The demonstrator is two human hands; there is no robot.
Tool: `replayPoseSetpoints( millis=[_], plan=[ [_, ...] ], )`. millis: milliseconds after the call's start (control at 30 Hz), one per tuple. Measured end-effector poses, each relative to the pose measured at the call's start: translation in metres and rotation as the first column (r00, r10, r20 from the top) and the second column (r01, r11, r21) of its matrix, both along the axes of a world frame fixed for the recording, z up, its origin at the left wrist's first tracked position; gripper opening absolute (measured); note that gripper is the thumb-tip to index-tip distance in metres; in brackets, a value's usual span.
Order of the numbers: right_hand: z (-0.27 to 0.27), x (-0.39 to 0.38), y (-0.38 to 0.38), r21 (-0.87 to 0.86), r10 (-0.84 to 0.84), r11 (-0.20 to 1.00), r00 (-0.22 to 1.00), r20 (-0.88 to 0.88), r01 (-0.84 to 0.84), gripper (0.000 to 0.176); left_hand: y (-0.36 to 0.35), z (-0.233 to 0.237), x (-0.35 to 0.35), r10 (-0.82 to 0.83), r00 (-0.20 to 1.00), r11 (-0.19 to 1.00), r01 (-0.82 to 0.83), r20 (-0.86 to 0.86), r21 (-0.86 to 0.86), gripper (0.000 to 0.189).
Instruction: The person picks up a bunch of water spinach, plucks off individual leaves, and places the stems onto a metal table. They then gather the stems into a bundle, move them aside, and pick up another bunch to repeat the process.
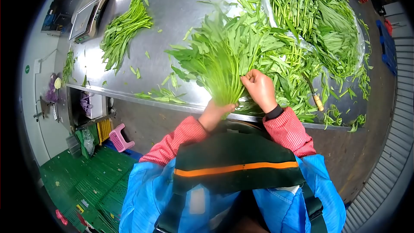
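My left hand (217,111) is closed round the lower stems of a bunch of water spinach (224,67), held upright at the front edge of the metal table. Its leaves fan out away from me. At the bunch's right side my right hand (260,87) is closed, thumb and forefinger pinching at the outer stems. Loose water spinach (284,62) lies spread just beyond and to the right of that hand. Among these greens rests a knife with a pale handle (318,102), its dark blade partly covered by leaves.
A large heap of greens (319,21) lies on clear plastic at the back right. Tied-looking bunches (125,30) lie on the left of the metal table (172,4), near a scale (86,19). Below left are a pink stool (120,138) and green crates (95,177).
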State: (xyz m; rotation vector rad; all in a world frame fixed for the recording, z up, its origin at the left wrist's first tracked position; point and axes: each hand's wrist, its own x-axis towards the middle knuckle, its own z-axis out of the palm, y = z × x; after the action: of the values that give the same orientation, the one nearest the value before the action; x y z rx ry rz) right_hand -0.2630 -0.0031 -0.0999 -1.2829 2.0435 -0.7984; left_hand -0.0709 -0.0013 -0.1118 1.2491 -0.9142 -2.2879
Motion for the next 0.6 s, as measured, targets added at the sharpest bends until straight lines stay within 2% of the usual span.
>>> replayPoseSetpoints(
  millis=[100, 200, 300, 400, 433, 467, 533, 600],
  plan=[
    [-0.004, -0.004, -0.003, 0.082, 0.012, 0.997, 0.999, 0.037, -0.015, 0.026, 0.001, -0.001, -0.001, -0.008, 1.000, 1.000, 0.008, 0.023, -0.018, 0.028],
    [-0.011, -0.006, -0.005, 0.115, 0.021, 0.993, 0.999, -0.036, -0.017, 0.025, 0.003, -0.003, 0.000, -0.014, 0.999, 0.999, 0.016, 0.037, -0.040, 0.028],
    [-0.013, -0.006, -0.002, 0.027, 0.035, 0.999, 0.993, -0.112, -0.032, 0.019, 0.001, -0.005, 0.000, -0.030, 0.998, 0.998, 0.033, 0.051, -0.045, 0.027],
    [0.018, 0.002, 0.005, -0.131, 0.013, 0.991, 0.999, -0.046, -0.019, 0.012, 0.000, 0.001, -0.001, 0.008, 1.000, 0.999, -0.008, 0.005, 0.043, 0.026],
    [0.028, 0.004, 0.011, -0.179, 0.095, 0.979, 0.995, 0.008, -0.092, 0.007, 0.000, 0.004, -0.002, 0.043, 0.998, 0.995, -0.039, -0.041, 0.092, 0.025],
    [0.027, 0.009, 0.019, -0.213, 0.162, 0.969, 0.969, 0.185, -0.121, 0.005, -0.001, 0.007, -0.002, 0.077, 0.993, 0.988, -0.065, -0.085, 0.143, 0.025],
    [0.036, 0.011, 0.030, -0.168, 0.491, 0.867, 0.861, 0.129, -0.469, 0.006, -0.004, 0.012, -0.002, 0.067, 0.978, 0.983, -0.030, -0.196, 0.183, 0.030],
    [0.060, 0.014, 0.038, -0.234, 0.588, 0.799, 0.639, 0.495, -0.554, 0.009, -0.008, 0.019, -0.003, 0.084, 0.965, 0.971, -0.023, -0.248, 0.240, 0.032]
  ],
)
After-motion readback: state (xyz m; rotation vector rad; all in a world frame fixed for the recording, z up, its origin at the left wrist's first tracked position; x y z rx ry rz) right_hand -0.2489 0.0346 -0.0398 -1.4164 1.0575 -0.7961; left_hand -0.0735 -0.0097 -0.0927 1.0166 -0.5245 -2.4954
